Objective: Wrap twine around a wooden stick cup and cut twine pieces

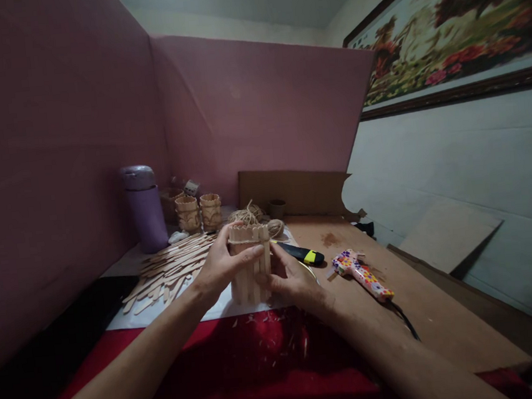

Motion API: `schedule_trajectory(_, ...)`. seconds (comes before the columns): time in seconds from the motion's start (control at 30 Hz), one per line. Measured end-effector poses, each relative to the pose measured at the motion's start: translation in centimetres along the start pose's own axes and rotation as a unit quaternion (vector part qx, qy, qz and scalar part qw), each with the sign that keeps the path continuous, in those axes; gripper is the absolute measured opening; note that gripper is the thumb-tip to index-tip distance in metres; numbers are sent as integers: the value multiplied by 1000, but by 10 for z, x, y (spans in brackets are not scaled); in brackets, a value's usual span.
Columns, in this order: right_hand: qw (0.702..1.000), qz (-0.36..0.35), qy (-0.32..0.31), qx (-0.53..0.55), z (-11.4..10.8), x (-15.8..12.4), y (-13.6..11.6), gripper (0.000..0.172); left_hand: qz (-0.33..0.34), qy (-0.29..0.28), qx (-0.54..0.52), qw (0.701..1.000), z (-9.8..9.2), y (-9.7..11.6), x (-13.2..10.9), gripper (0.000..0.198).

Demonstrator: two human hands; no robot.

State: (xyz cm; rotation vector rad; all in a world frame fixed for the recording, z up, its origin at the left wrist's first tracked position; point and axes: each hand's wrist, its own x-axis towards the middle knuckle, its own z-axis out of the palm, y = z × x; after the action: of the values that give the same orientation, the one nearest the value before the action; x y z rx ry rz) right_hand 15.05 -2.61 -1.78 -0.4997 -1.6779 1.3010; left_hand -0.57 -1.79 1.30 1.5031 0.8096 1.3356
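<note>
A small upright cup built of wooden craft sticks (251,263) stands at the table's middle, a band of twine round its top. My left hand (220,268) wraps its left side, fingers pressed against the sticks. My right hand (292,280) grips its lower right side with thumb and fingers. Both hands are closed on the stick cup.
Loose craft sticks (172,271) are spread at the left. Two finished stick cups (199,212) and a purple flask (145,208) stand behind them. A twine bundle (251,216), a black and yellow cutter (302,254) and a flowered glue gun (362,275) lie to the right. Pink boards wall the back.
</note>
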Motion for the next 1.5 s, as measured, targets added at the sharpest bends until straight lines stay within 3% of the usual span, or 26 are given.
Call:
schedule_trajectory(0.13, 998, -13, 14, -60, -2, -2, -2, 53, 7, 13, 27, 1000, -1, 2, 0, 69)
schedule_trajectory(0.27, 973, -17, 143, -181, -7, -3, 2, 42, 4, 18, 49, 999, -2, 2, 0, 68)
schedule_trajectory(0.37, 944, -52, 254, -202, -11, -2, 5, 32, 2, 8, 76, 997, -2, 3, -1, 65)
schedule_trajectory(0.47, 921, -99, 306, -220, -11, -3, 2, 24, -9, -3, 102, 995, 0, 4, -2, 66)
schedule_trajectory(0.6, 906, -142, 282, -282, -6, -8, -8, 18, -46, -5, 55, 997, 2, 4, -3, 57)
schedule_trajectory(0.73, 899, -179, 231, -326, -1, -11, -12, 10, -133, -67, -92, 984, 3, 4, -6, 42)
schedule_trajectory(0.87, 899, -173, 230, -331, -1, -11, -10, 7, -218, -99, -171, 956, 2, 4, -8, 41)
schedule_trajectory(1.0, 900, -152, 239, -330, -2, -10, -9, 9, -279, -88, -179, 939, 1, 2, -7, 46)
schedule_trajectory(1.2, 878, -175, 251, -367, -4, -9, -9, 7, -293, -96, -163, 937, 5, 0, -8, 43)
schedule_trajectory(1.4, 854, -199, 192, -440, -10, -10, -15, 11, -295, -129, -154, 934, 4, -5, -8, 37)
schedule_trajectory(1.5, 841, -194, 157, -481, -16, -11, -20, 12, -297, -117, -139, 937, 2, -10, -6, 37)
